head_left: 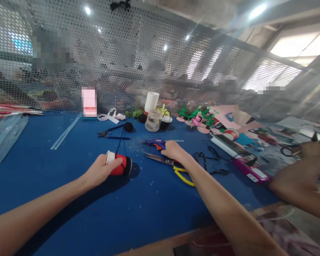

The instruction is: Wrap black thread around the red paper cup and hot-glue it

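Note:
My left hand (100, 172) is closed round a paper cup (120, 166) lying sideways, wrapped in red with a black band near one end and white at the other. A strand of black yarn runs from the cup up to a small black ball of yarn (128, 127). My right hand (174, 150) is closed on the handle of a blue hot glue gun (153, 142) with an orange trigger, its nozzle pointing left. Below that hand lie scissors (181, 175) with yellow handles, partly covered by my forearm. Pliers (106, 133) and a dark blue pen-like stick (118, 138) lie beyond the cup.
White stacked cups (152, 101) and a clear plastic cup (153, 121) stand at the back. A purple power strip (249, 170) and black cables lie to the right, near another person's arm (296, 177). Clear strips (8, 137) lie at left; a perforated screen (117, 64) rises behind.

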A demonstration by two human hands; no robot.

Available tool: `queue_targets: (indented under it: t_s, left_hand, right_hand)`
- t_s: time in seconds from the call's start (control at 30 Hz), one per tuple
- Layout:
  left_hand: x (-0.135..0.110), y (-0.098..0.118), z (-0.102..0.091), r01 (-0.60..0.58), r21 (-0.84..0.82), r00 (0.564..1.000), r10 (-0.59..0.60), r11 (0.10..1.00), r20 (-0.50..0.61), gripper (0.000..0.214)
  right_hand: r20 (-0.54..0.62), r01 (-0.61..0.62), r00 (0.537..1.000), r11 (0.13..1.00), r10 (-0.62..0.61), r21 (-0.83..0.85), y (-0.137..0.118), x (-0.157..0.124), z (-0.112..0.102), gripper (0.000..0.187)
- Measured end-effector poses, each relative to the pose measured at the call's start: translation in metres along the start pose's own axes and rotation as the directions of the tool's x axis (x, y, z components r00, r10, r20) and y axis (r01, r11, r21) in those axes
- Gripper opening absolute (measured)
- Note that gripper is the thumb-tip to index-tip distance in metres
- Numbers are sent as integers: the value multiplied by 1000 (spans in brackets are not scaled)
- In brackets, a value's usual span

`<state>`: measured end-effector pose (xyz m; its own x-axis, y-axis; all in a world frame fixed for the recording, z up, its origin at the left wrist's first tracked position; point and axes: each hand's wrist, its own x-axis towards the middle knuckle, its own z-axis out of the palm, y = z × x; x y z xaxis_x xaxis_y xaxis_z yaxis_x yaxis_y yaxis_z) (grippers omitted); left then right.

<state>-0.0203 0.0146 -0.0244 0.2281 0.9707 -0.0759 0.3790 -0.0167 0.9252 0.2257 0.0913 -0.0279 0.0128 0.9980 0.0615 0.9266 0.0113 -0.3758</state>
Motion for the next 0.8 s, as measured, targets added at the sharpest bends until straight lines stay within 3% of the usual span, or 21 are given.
queue_targets:
  t_s: [0.1, 0.23, 0.3, 0.37, 0.47, 0.63, 0.8]
  left_hand:
    - [0, -1, -1, -7, 21, 1000, 7, 1000, 6, 32]
    - [0, 0, -2, -5, 46, 1000, 5, 999, -3, 33]
    - [0, 0, -2, -3, 54, 1000, 3, 999, -4, 34]
    - [0, 0, -2, -3, 65, 1000, 3, 998, -3, 34]
    - [1, 0, -2, -10, 83, 1000, 9, 997, 13, 34]
    - [1, 0, -4, -35, 148, 998, 27, 988, 55, 36]
    - [2, 0, -6, -32, 194, 999, 23, 981, 46, 36]
  right_hand:
    - [-28, -23, 999, 998, 24, 57, 3, 0, 7, 6]
    - [-58, -23, 998, 980, 35, 198, -4, -7, -3, 31]
    - [-48, 23, 999, 951, -9, 309, -12, -15, -12, 35]
    - [7, 84, 995, 844, -103, 530, -21, -26, -18, 29]
    - [100, 48, 980, 685, -174, 727, -32, -42, -19, 18]
    - [150, 77, 946, 651, -286, 755, -41, -63, -10, 19]
    - [173, 63, 938, 638, -301, 768, -43, -75, -7, 16]
